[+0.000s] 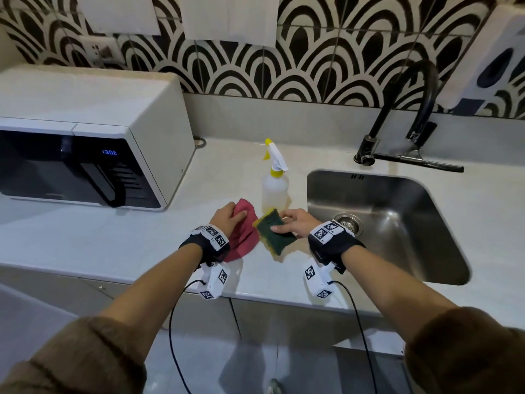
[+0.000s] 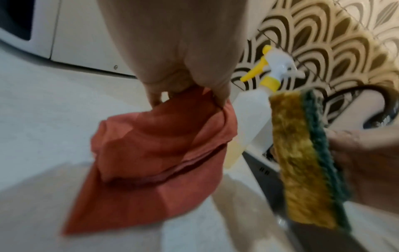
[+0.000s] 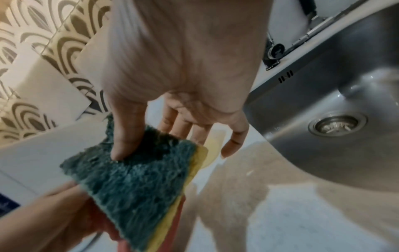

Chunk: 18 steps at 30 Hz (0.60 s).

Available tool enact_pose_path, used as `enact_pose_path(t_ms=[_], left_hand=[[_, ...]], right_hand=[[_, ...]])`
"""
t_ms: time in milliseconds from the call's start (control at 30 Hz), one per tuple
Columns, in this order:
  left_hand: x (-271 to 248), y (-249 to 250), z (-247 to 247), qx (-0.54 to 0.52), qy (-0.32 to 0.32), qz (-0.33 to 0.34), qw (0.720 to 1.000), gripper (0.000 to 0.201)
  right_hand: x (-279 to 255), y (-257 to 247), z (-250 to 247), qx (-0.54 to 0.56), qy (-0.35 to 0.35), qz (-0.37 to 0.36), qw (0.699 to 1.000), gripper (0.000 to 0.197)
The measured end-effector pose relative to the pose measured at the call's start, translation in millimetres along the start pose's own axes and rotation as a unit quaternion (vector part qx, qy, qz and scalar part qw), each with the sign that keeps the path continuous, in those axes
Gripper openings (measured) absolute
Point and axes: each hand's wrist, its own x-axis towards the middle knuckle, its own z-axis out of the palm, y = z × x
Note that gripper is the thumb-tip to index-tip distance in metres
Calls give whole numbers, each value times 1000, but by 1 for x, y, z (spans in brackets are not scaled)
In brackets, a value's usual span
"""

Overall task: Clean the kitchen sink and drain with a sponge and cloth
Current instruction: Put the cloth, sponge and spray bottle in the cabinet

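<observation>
Head view shows us standing at the counter [image 1: 119, 245], both hands raised side by side just above its front part. Our left hand [image 1: 227, 218] has its grip bunched around the top of the red cloth [image 1: 241, 240], which hangs down so that its lower edge reaches the counter. Our right hand [image 1: 295, 224] pinches the sponge [image 1: 274, 233], thumb pressed on the dark green scouring face, fingers behind the yellow side. Cloth and sponge almost touch. At 12 o'clock from the sponge, just beyond it, stands the spray bottle [image 1: 275, 189] with yellow trigger. The steel sink [image 1: 426, 265] lies at 3 o'clock from the hands, its drain [image 1: 349, 223] right beside our right wrist. A black faucet [image 1: 397, 109] rises behind the sink; a white microwave [image 1: 85, 132] sits at 10 o'clock.
</observation>
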Motion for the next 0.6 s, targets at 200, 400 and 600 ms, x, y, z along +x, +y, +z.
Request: enact_pose_path(t_ms=[200,400,600], left_hand=[[-5,27,-1,-341,15,-135,930,19],[-20,44,6,-496,-75,-228,834,50],[-29,32,13,-441,-72,-181,876,48]], right_hand=[[4,-17,10,131,44,-30,990,20],[9,-22,20,147,104,-41,983,19],[21,-13,27,71,141,-24,987,41]])
